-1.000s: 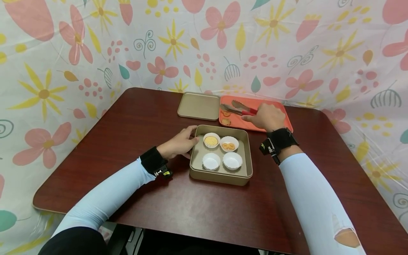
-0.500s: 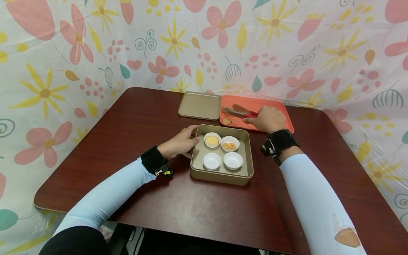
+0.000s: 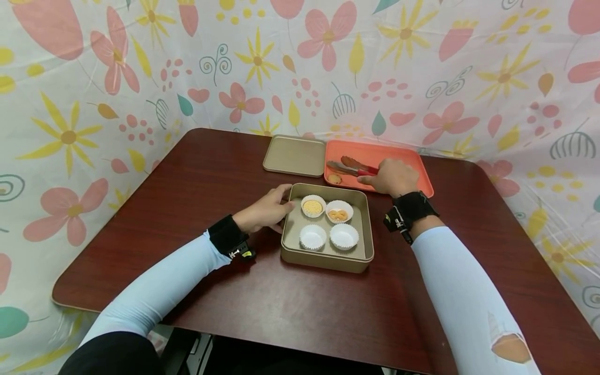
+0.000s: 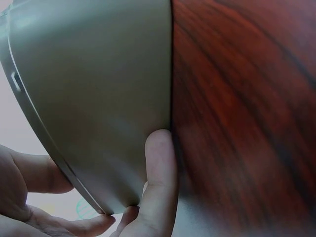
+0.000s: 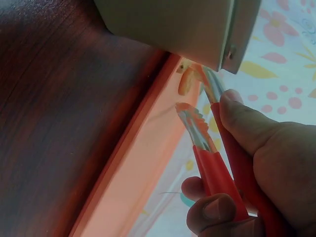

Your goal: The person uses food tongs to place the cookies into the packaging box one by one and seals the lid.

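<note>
My left hand (image 3: 267, 210) grips the left wall of a gold tin box (image 3: 323, 261), thumb at the rim and fingertips against the outside in the left wrist view. Inside the box are several white fluted paper cups. The back left cup (image 3: 313, 197) holds small yellow pieces (image 3: 312, 208); the back right cup (image 3: 339, 203) holds brown-orange pretzel-like pieces (image 3: 337, 215). The two front cups (image 3: 313, 238) have bare white bottoms. My right hand (image 3: 396, 178) holds red-handled metal tongs (image 5: 219, 182), tips parted, low over the orange tray. An orange-brown snack (image 5: 185, 82) lies near the tips.
The orange tray (image 3: 403, 156) lies at the back right of the brown table (image 3: 225, 177). A round cookie (image 3: 334, 178) sits at its near left. Left of the tray lies a flat gold lid (image 3: 294, 155). A flowered curtain (image 3: 281, 67) hangs behind the table.
The tong tips have dropped slightly over the tray and now cover the orange snack seen there earlier. My left hand and the box have stayed in place.
</note>
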The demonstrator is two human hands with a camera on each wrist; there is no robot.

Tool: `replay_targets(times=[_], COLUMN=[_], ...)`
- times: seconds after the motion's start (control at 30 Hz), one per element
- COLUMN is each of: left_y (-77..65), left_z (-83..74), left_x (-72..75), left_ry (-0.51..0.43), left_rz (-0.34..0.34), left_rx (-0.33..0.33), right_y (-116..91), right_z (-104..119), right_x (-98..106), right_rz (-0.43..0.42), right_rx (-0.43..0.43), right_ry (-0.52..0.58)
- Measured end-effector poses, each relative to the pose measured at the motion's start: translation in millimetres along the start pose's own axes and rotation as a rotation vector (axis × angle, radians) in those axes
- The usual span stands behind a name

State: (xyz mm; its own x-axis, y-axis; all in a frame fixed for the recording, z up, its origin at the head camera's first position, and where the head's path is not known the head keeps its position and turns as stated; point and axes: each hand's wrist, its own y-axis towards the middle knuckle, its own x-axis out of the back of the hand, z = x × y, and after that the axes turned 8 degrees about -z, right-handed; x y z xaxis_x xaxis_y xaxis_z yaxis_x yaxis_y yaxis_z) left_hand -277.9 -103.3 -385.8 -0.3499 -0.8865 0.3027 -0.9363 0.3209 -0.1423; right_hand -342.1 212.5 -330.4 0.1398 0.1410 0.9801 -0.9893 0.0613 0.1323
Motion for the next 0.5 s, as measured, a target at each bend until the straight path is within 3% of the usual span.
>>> replay_targets(times=[0.5], left_y=[1.3], left_z=[0.5], left_x=[0.0], left_ry=[0.012], left_rz=[-0.002], left_rx=[0.003], right_y=[6.6], right_z=[3.7], right_x=[-1.6], right_rz=[-0.002], right_rx=[0.036], right_ry=[-0.042])
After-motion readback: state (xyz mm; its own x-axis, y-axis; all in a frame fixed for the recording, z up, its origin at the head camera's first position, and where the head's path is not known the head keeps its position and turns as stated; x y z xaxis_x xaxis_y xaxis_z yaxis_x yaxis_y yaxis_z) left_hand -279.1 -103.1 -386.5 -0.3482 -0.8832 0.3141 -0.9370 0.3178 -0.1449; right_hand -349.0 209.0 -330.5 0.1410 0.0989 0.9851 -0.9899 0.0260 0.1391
